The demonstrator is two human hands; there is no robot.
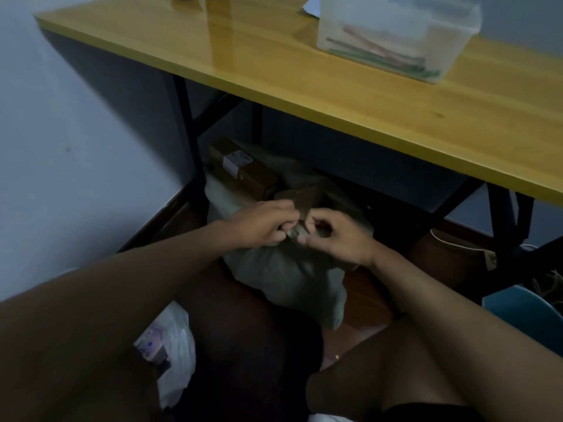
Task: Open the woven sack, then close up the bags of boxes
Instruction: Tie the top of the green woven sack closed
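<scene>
A pale greenish woven sack (283, 278) lies on the floor under the yellow table, in dim light. My left hand (262, 223) and my right hand (335, 236) meet at its bunched neck (295, 232), both pinching the twisted fabric there. Behind the hands, brown cardboard boxes stick up out of the sack: a long one with a white label (240, 169) and a smaller one (304, 196). A white plastic bag (176, 345) holding a purple-printed box lies on the floor at lower left, partly hidden by my left forearm.
The yellow wooden table (304, 86) overhangs the sack, on black metal legs (189, 138). A translucent plastic tub (393, 38) stands on the tabletop. A wall runs along the left. A blue chair (524, 312) is at right, my knees at the bottom.
</scene>
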